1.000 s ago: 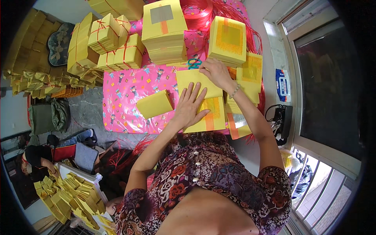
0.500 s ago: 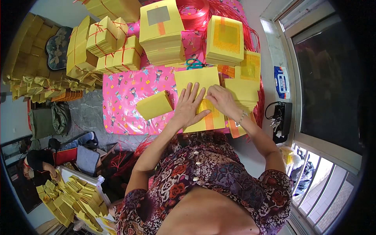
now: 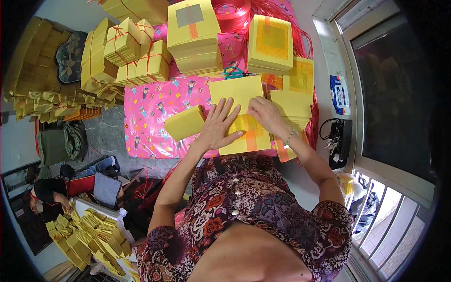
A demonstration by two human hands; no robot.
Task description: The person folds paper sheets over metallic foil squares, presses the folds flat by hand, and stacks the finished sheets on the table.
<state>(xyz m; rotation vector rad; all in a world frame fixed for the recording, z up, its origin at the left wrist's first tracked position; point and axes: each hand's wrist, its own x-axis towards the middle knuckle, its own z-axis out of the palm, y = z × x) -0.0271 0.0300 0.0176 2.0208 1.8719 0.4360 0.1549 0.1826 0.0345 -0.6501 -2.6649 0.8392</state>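
A large yellow paper sheet (image 3: 237,88) lies in front of me on the pink cloth, with a shiny yellow and orange-striped part (image 3: 249,141) nearest me. My left hand (image 3: 220,126) rests flat on its left side, fingers spread, thumb reaching toward the middle. On the sheet's right side, my right hand (image 3: 266,113) is closed with curled fingers, touching the paper; its fingertips are hidden. To the left sits a small folded yellow paper piece (image 3: 184,123), apart from both hands. A stack of yellow papers (image 3: 292,105) stands just right of my right hand.
Tall yellow paper stacks (image 3: 192,44) and another with a shiny orange panel (image 3: 270,42) stand at the back. Red-tied bundles (image 3: 127,44) are at the back left. Teal-handled scissors (image 3: 233,72) lie between. Red strands (image 3: 300,28) hang along the right. A person (image 3: 49,192) is at lower left.
My left hand has slid a little to the left across the sheet. My right hand stays at nearly the same spot on the paper. The whole view has shifted slightly.
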